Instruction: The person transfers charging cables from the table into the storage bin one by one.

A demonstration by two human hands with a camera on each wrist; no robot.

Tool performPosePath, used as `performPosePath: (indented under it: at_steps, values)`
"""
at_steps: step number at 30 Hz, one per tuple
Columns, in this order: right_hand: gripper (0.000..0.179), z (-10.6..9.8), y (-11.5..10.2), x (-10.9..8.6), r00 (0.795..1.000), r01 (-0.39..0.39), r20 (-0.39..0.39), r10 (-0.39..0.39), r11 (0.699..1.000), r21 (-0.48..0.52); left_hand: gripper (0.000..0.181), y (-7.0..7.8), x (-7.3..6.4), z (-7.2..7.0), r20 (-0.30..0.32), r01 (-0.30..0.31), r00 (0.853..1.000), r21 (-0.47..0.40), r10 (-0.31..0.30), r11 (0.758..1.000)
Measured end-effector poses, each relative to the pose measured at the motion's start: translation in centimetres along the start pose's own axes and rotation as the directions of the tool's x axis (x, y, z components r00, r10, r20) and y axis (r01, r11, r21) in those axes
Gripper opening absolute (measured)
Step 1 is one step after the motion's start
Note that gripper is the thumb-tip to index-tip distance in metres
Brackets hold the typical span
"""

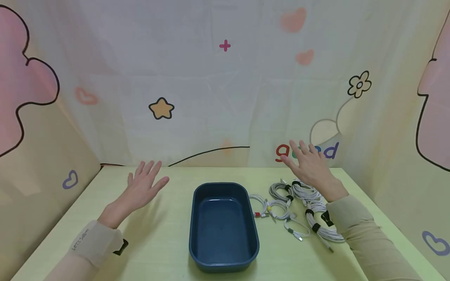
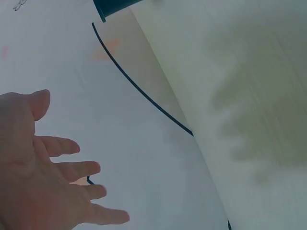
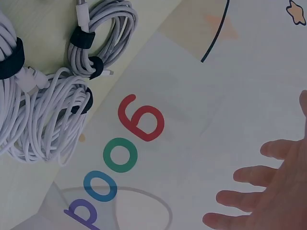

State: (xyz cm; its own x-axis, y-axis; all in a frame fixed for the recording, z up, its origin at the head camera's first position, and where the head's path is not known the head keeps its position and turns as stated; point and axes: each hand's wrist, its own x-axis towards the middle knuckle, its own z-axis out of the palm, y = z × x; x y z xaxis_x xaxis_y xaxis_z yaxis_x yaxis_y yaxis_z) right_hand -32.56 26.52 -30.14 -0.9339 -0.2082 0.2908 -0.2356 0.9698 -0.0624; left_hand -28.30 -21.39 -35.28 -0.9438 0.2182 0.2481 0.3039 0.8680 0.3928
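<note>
My left hand (image 1: 142,189) hovers over the table's left side, fingers spread and holding nothing. On the right my right hand (image 1: 313,168) is raised above several coiled cables, its fingers straight and apart from them. Between the hands stands a dark blue rectangular bin (image 1: 224,226) with nothing inside. Beside it lie small white cable loops, one with a red tie (image 1: 258,203) and one with a yellow tie (image 1: 278,210). A grey coiled cable (image 3: 103,36) and a thick white cable bundle (image 3: 48,115), bound with black straps, show in the right wrist view.
The pale yellow table (image 1: 158,242) meets a printed cloth backdrop (image 1: 197,86) at its back edge. Cloth also hangs along both sides. More white cable (image 1: 328,233) with black straps lies near the right forearm, which partly hides the pile.
</note>
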Motion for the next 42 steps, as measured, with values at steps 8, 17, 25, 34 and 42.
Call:
performPosePath:
  at_steps: [8,17,25,34,42]
  values:
    - [0.078,0.2,-0.2,0.2,1.000,0.002,0.013,-0.002,1.000,-0.011,0.077,0.9,0.2,0.6,0.154,0.012,0.988,-0.293,0.035,0.956]
    - [0.075,0.3,-0.3,0.4,1.000,0.007,0.022,-0.007,1.000,-0.019,0.067,3.1,0.1,3.2,0.434,0.391,0.896,-0.671,-0.093,0.630]
    - [0.068,0.3,-0.1,0.6,0.999,0.033,0.044,-0.032,0.999,-0.026,0.055,4.2,-0.3,5.3,0.562,0.527,0.822,-0.695,-0.087,0.488]
    - [0.064,0.8,0.7,0.7,0.997,0.046,0.060,-0.048,0.999,0.027,0.038,4.2,-0.3,6.3,0.551,0.527,0.832,-0.746,-0.066,0.407]
    - [0.066,3.1,2.1,1.2,0.990,0.018,0.137,-0.029,0.997,0.081,0.036,3.8,-0.1,6.6,0.540,0.525,0.839,-0.770,-0.068,0.363]
